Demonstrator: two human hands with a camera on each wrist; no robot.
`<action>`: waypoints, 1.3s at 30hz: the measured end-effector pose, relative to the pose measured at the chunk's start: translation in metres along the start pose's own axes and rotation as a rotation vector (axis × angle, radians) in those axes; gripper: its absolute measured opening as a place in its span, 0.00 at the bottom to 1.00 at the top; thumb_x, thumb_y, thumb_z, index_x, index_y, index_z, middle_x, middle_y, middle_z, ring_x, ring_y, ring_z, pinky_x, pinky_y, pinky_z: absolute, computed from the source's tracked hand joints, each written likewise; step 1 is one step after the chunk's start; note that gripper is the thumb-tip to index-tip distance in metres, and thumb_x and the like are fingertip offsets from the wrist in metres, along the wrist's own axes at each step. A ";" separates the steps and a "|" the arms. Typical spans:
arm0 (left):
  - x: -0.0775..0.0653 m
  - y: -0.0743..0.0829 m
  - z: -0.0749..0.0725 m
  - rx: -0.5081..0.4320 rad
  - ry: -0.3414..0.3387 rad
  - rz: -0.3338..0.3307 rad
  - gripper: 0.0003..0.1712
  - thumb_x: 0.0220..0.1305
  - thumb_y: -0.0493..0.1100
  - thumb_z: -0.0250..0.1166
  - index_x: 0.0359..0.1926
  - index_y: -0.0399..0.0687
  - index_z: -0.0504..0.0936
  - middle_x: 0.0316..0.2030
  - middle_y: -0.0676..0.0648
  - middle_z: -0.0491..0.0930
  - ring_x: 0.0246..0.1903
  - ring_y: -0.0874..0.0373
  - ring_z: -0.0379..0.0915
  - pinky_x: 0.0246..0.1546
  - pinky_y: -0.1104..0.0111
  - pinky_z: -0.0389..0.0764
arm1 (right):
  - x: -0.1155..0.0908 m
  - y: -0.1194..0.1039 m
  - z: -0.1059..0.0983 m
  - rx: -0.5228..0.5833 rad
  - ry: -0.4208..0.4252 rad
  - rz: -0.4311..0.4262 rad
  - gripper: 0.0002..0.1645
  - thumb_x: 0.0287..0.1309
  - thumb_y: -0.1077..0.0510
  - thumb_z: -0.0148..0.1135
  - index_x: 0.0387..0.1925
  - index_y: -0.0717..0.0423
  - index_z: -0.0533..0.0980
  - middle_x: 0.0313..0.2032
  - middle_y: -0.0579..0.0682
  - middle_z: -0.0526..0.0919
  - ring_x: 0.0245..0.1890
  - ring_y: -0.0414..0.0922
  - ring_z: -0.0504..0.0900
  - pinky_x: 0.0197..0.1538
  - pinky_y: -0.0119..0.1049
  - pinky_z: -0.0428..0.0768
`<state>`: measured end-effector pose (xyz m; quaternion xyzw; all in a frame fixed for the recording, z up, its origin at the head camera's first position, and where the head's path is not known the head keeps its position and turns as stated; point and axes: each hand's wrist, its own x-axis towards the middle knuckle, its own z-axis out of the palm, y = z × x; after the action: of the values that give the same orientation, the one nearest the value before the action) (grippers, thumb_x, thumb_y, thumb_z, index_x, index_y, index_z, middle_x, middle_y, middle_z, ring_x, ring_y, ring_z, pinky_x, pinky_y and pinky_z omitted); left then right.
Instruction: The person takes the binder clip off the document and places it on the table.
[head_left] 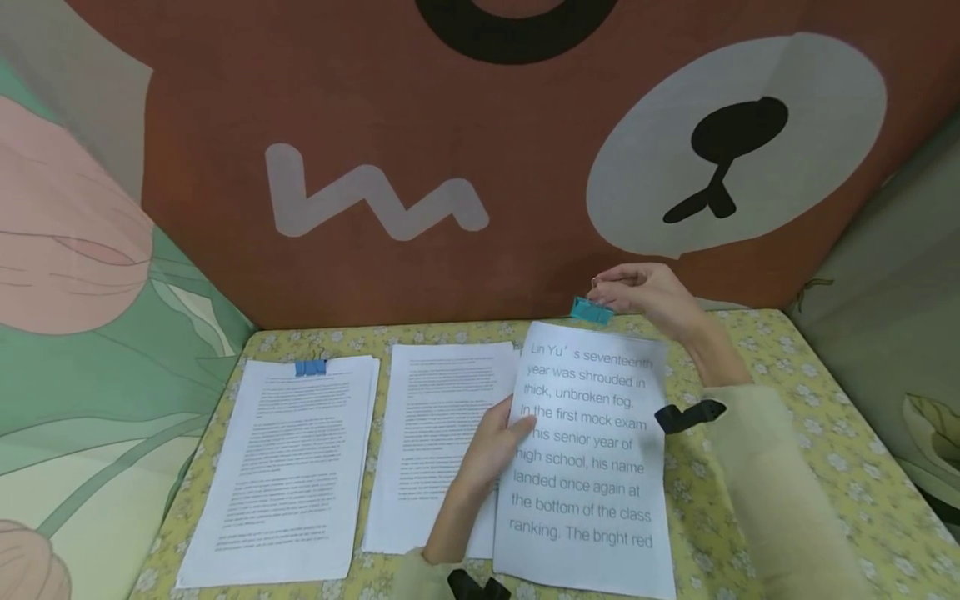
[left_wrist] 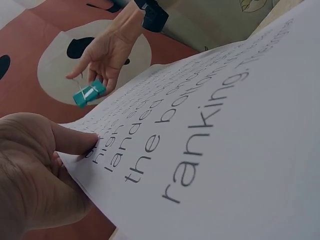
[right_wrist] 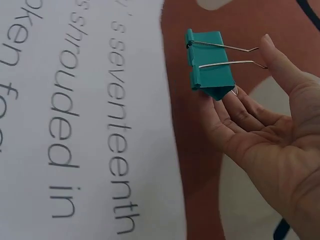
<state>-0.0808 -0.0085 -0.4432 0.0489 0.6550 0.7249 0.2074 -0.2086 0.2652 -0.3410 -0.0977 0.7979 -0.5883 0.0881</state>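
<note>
My left hand (head_left: 491,442) grips the left edge of a stack of large-print paper (head_left: 585,467), thumb on the front and fingers behind. The stack is tilted up off the table, its text facing me. Just above its top edge, my right hand (head_left: 648,296) holds a teal binder clip (head_left: 592,311) by its wire handles. In the right wrist view the thumb presses one handle of the binder clip (right_wrist: 212,62) while the fingers lie behind its body. The clip is apart from the paper (right_wrist: 115,125) there.
At the left of the flowered table (head_left: 750,483) lies a paper stack (head_left: 292,475) with a blue binder clip (head_left: 311,367) on its top edge. Beside it, a small-print stack (head_left: 442,425) is partly covered by the held paper. A brown printed backdrop (head_left: 360,275) rises behind the table.
</note>
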 end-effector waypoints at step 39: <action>0.022 -0.011 0.094 -0.014 0.217 -0.071 0.19 0.76 0.40 0.56 0.63 0.56 0.79 0.44 0.57 0.84 0.49 0.60 0.79 0.65 0.49 0.73 | -0.120 0.073 -0.053 0.502 0.127 -0.101 0.22 0.83 0.59 0.43 0.52 0.62 0.85 0.49 0.46 0.86 0.50 0.39 0.85 0.45 0.29 0.78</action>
<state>-0.0658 0.0877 -0.4450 -0.0545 0.6697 0.7229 0.1613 -0.1097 0.3666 -0.3922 -0.0754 0.6251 -0.7764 0.0299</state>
